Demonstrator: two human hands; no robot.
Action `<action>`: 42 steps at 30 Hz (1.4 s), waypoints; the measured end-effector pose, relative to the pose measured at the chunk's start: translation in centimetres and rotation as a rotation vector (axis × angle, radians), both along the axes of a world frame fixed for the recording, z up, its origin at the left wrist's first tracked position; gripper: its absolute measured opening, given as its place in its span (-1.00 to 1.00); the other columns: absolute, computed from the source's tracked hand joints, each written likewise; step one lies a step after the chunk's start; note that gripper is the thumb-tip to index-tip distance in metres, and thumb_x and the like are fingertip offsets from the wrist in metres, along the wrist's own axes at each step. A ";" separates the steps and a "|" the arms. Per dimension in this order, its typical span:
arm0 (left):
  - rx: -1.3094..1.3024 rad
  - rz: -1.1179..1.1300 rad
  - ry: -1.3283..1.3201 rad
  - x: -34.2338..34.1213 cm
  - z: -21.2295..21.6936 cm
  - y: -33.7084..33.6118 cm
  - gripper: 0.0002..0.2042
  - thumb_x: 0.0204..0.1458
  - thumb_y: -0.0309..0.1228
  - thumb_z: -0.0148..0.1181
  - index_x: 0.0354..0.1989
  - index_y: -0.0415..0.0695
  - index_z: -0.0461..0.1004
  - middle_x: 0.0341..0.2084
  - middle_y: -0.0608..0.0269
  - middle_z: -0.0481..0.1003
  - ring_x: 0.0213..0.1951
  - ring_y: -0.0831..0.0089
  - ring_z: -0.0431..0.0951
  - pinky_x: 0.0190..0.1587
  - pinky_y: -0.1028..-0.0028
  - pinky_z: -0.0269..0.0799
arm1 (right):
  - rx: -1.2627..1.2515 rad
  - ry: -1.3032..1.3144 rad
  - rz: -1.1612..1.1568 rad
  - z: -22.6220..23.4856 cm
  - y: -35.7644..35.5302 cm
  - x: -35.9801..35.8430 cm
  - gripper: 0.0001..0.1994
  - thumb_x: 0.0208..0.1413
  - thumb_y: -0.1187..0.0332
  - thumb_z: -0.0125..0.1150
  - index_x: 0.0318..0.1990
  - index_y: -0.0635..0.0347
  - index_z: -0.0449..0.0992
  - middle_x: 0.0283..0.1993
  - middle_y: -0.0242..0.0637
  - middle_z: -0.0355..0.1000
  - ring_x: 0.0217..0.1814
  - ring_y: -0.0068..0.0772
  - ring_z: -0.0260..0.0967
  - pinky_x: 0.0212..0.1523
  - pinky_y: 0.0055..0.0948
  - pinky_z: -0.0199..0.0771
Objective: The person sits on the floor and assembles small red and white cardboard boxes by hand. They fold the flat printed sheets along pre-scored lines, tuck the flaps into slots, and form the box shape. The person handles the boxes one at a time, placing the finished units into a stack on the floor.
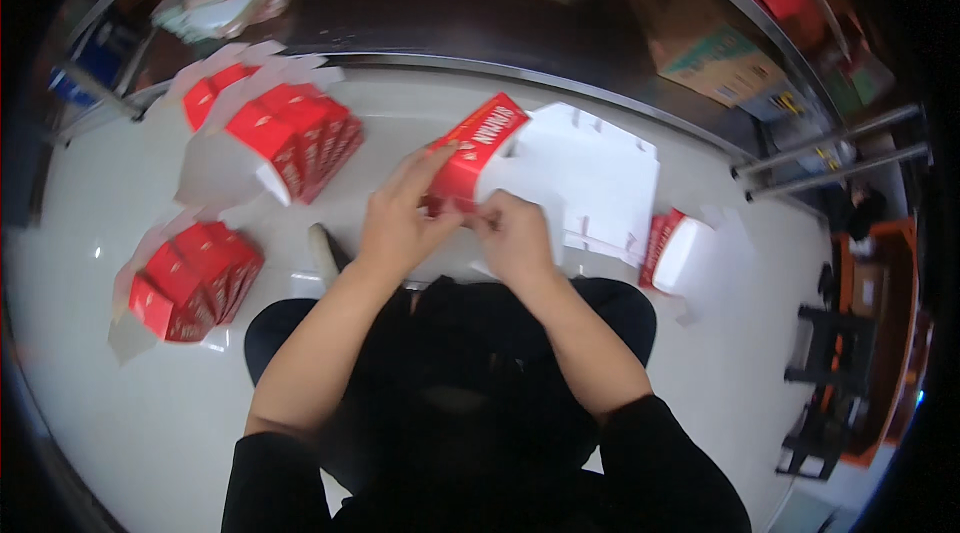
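My left hand (pixel 400 223) and right hand (pixel 513 238) both pinch a red carton (pixel 478 150) above my lap, fingers closed on its lower edge. My hands hide that edge; its white flaps (pixel 590 173) spread rightward.

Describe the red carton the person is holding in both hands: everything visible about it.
The red cardboard carton looks like thin glossy card, red outside with white lettering on one face and white inside. It is partly folded, tilted, its far end pointing up and right, held above the white floor. The left hand lies over its near face; the right hand pinches its lower edge. White flat blanks lie right behind it.
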State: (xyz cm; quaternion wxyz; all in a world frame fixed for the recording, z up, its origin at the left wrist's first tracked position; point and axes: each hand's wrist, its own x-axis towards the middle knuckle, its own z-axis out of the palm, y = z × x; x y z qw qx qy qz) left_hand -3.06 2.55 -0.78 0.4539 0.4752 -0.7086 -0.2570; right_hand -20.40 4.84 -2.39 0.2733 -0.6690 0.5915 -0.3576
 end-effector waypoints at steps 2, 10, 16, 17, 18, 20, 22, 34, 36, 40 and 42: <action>-0.064 -0.011 -0.049 -0.2 0.6 0.3 -0.35 -0.11 -0.62 0.30 0.27 0.01 0.43 0.15 -0.04 0.44 0.02 0.28 0.59 -0.10 0.39 0.67 | -0.046 0.024 -0.012 0.6 0.0 0.1 -0.83 -0.01 0.44 0.39 -0.35 0.24 0.48 -0.45 0.01 0.49 -0.33 0.14 0.50 -0.31 -0.08 0.49; -0.200 -0.118 0.082 -2.9 -0.3 1.9 -0.47 -0.01 -0.53 0.34 0.21 -0.16 0.46 0.28 -0.22 0.29 0.24 -0.08 0.41 0.19 0.17 0.43 | -0.153 0.022 -0.089 4.3 0.7 -1.6 -0.66 0.01 0.43 0.39 -0.05 0.13 0.46 -0.08 -0.07 0.32 -0.23 0.09 0.48 -0.24 -0.13 0.54; -0.198 -0.491 -0.010 -2.9 0.6 3.6 -0.51 0.02 -0.53 0.29 0.20 -0.13 0.47 0.38 -0.23 0.17 0.32 -0.06 0.35 0.34 0.03 0.23 | -0.453 0.148 -0.203 5.6 2.7 -6.2 -0.70 -0.16 0.44 0.57 -0.25 0.12 0.59 -0.02 -0.22 0.34 0.25 -0.06 0.06 -0.12 -0.35 0.42; -0.232 -0.523 -0.077 -2.8 0.9 3.5 -0.52 0.02 -0.52 0.30 0.18 -0.12 0.49 0.38 -0.22 0.16 0.31 -0.06 0.35 0.35 0.02 0.19 | -0.623 0.249 -0.277 6.2 3.4 -7.9 -0.71 -0.18 0.44 0.59 -0.27 0.09 0.60 -0.02 -0.15 0.33 0.24 -0.03 0.07 -0.07 -0.34 0.40; -0.267 -0.560 -0.136 -2.8 1.3 3.4 -0.53 0.01 -0.51 0.31 0.16 -0.12 0.50 0.39 -0.21 0.16 0.31 -0.07 0.36 0.37 0.02 0.15 | -0.657 0.453 -0.339 6.5 4.3 -10.7 -0.69 -0.19 0.42 0.61 -0.27 0.10 0.59 0.01 -0.11 0.28 0.22 -0.02 0.10 -0.05 -0.30 0.40; -0.247 -0.500 -0.128 -2.2 1.6 3.0 -0.58 0.00 -0.52 0.30 0.11 -0.12 0.53 0.39 -0.18 0.18 0.29 -0.03 0.39 0.36 0.03 0.18 | -0.717 0.551 -0.489 5.9 5.7 -16.1 -0.67 -0.20 0.40 0.64 -0.26 0.13 0.59 0.05 -0.07 0.21 0.18 -0.02 0.15 0.03 -0.25 0.36; -0.209 -0.441 -0.094 -1.4 1.8 2.6 -0.61 0.01 -0.52 0.30 0.07 -0.13 0.56 0.39 -0.16 0.18 0.28 0.00 0.41 0.36 0.03 0.19 | -0.645 0.507 -0.642 4.3 7.0 -21.0 -0.65 -0.21 0.36 0.64 -0.25 0.16 0.60 0.10 -0.04 0.15 0.15 0.01 0.19 0.11 -0.14 0.34; -0.127 -0.394 -0.228 -0.4 2.0 2.2 -0.66 0.03 -0.47 0.29 0.03 -0.08 0.60 0.41 0.04 0.18 0.21 0.08 0.49 0.37 -0.06 0.15 | 0.594 0.649 -0.885 -11.4 12.7 -30.6 -0.36 0.05 -0.28 0.25 -0.07 0.18 0.66 -0.10 0.12 0.58 0.02 0.13 0.54 0.02 -0.03 0.50; -0.104 -0.389 -0.215 -0.6 1.9 2.2 -0.66 0.02 -0.45 0.31 0.02 -0.08 0.60 0.39 0.06 0.22 0.21 0.10 0.49 0.37 -0.07 0.15 | 0.627 0.645 -0.870 -9.9 12.8 -29.9 -0.35 0.05 -0.26 0.27 -0.05 0.21 0.64 -0.11 0.12 0.58 -0.03 0.11 0.56 -0.03 -0.04 0.52; -0.103 -0.360 -0.291 -0.4 1.6 1.9 -0.68 0.05 -0.38 0.29 0.02 -0.07 0.60 0.28 0.08 0.38 0.16 0.07 0.52 0.35 -0.09 0.19 | 0.459 0.927 -0.800 -7.6 13.2 -30.1 -0.33 0.05 -0.20 0.30 0.08 0.23 0.55 -0.18 0.12 0.59 -0.06 0.11 0.56 -0.04 -0.05 0.53; -0.033 -0.326 -0.349 -0.4 1.4 1.8 -0.68 0.07 -0.34 0.28 0.02 -0.08 0.60 0.20 0.09 0.46 0.12 0.04 0.53 0.33 -0.08 0.23 | 0.496 0.815 -0.819 -1.2 10.4 -26.3 -0.35 0.05 -0.12 0.31 0.14 0.21 0.49 -0.13 0.12 0.58 0.01 0.10 0.54 0.04 -0.03 0.50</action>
